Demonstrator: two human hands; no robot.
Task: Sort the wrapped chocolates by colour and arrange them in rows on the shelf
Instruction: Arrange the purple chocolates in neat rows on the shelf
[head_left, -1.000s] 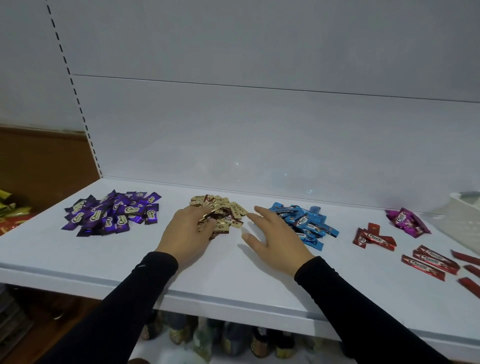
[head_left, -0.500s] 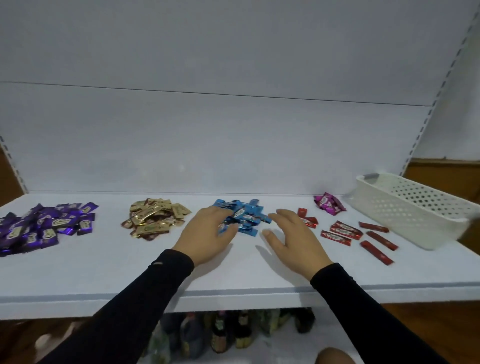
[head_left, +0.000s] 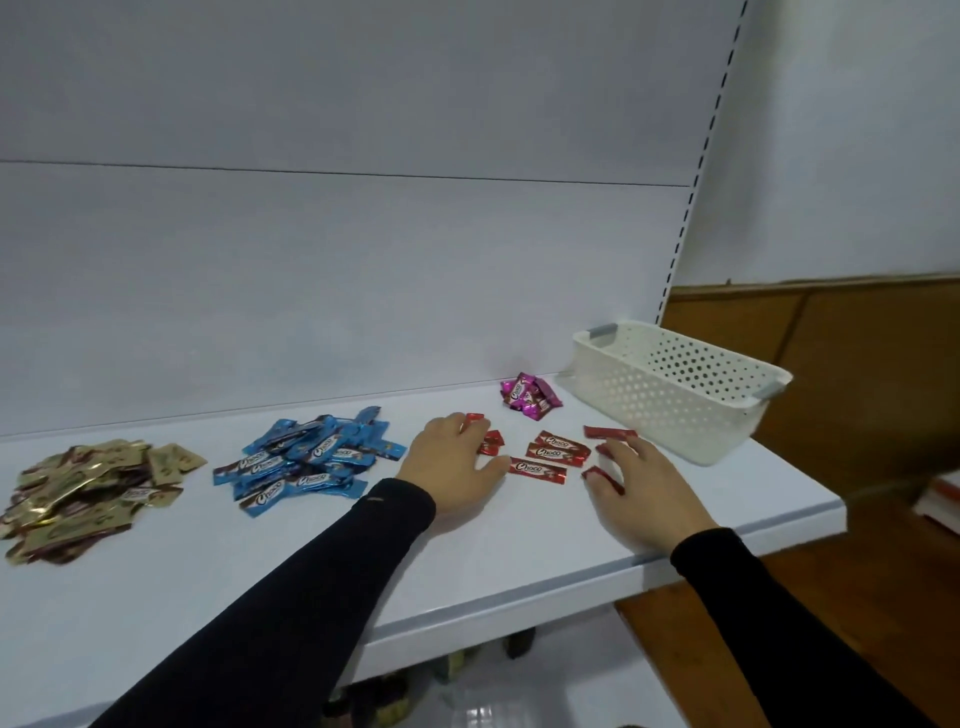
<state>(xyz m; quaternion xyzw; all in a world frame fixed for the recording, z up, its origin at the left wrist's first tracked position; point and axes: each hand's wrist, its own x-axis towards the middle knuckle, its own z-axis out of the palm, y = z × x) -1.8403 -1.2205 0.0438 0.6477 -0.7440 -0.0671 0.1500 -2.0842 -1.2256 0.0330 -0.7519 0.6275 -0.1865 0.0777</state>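
On the white shelf lie sorted heaps of wrapped chocolates: gold at the far left, blue beside it, pink near the back wall. Several red chocolates lie scattered between my two hands. My left hand lies flat on the shelf, fingers touching the red pieces at its tips. My right hand also lies flat with spread fingers, resting on red pieces at the right of the group.
A white perforated basket stands at the right end of the shelf, just beyond the red chocolates. The shelf's front edge runs under my forearms. Bottles show on the level below. A brown wooden panel is at the right.
Both hands have moved right along the shelf, from the gold heap past the blue heap to the red chocolates. The view swung right too; the purple heap has left the frame.
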